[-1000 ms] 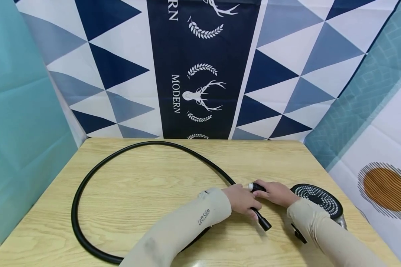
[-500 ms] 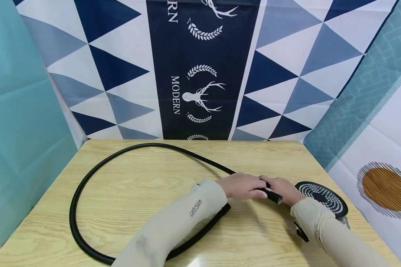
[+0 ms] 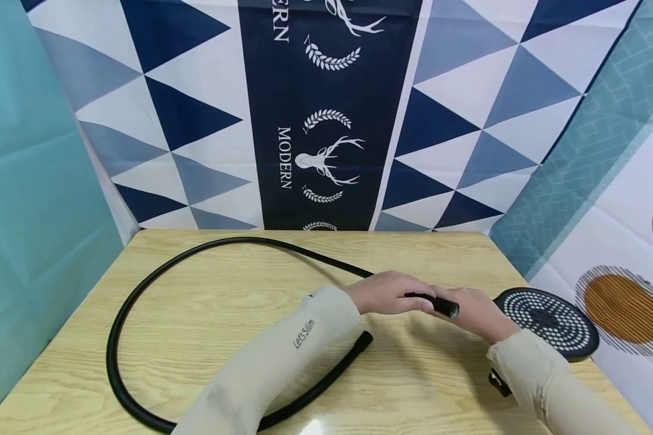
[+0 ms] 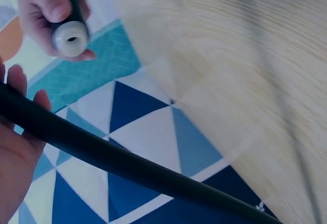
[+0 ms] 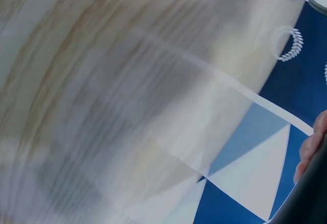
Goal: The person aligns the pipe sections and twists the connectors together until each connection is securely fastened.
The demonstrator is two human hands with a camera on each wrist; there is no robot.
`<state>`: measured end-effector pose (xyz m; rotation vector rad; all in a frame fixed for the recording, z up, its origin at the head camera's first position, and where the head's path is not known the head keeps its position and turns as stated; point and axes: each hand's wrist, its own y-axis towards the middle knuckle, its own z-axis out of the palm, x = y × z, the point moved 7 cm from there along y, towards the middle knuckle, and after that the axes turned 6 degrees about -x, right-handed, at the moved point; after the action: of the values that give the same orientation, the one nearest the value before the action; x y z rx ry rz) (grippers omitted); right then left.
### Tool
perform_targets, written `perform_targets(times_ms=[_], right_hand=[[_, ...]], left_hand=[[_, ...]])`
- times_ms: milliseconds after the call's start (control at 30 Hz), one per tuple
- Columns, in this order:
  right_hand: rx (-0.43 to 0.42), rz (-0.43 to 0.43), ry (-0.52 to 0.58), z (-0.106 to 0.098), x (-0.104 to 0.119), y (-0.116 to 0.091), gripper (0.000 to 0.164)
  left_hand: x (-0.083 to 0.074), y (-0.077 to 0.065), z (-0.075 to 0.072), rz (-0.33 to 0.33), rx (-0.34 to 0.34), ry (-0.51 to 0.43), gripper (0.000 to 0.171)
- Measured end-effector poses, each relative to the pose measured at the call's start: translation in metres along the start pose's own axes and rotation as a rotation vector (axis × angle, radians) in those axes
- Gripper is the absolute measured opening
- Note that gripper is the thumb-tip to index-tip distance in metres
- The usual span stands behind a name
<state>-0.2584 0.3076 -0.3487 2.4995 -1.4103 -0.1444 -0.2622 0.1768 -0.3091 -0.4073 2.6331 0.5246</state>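
My left hand (image 3: 394, 293) grips a black hose (image 3: 305, 251) near one end, and that hose end (image 3: 447, 308) sticks out past the fingers. Right beside it, my right hand (image 3: 473, 311) holds a shower head (image 3: 546, 323) by its handle, the round dotted face up beyond the wrist. In the left wrist view the handle's white end (image 4: 70, 39) with a small hole faces the camera, apart from the hose that crosses my left palm. The handle is mostly hidden in the head view.
The hose's other end (image 3: 366, 340) lies on the wooden table (image 3: 223, 314), the hose looping widely to the left. A small black piece (image 3: 499, 382) shows below the right sleeve. Patterned cloth (image 3: 207, 121) hangs behind the table.
The left hand has raised and turned the hose end up to the right, beside the right hand. The shower head has lifted and shifted right. The hose's other end has come into view.
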Motion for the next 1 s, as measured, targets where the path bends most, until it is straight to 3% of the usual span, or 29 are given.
perform_targets(times_ms=[133,300,400,500,700,867,1000], right_hand=[[-0.016,0.048,0.005,-0.01,0.002,-0.003,0.041],[-0.084,-0.007,-0.089,-0.028,0.008,-0.001,0.036],[-0.083,-0.029,-0.125,-0.035,0.01,0.0,0.035],[-0.092,-0.059,-0.147,-0.038,0.013,-0.002,0.037],[-0.209,-0.142,-0.193,-0.048,0.02,-0.002,0.048],[-0.256,-0.177,-0.24,-0.054,0.026,-0.001,0.055],[-0.347,-0.253,-0.284,-0.063,0.038,0.0,0.063]], left_hand=[[-0.003,-0.003,-0.01,0.011,-0.082,-0.106,0.02],[0.004,-0.006,-0.021,-0.051,-0.164,-0.259,0.026],[0.008,-0.008,-0.025,-0.07,-0.201,-0.318,0.03],[0.009,-0.009,-0.028,-0.042,-0.232,-0.293,0.032],[0.012,-0.013,-0.039,-0.018,-0.265,-0.178,0.034],[0.013,-0.017,-0.051,-0.018,-0.342,-0.259,0.034],[0.012,-0.018,-0.059,-0.015,-0.393,-0.343,0.033]])
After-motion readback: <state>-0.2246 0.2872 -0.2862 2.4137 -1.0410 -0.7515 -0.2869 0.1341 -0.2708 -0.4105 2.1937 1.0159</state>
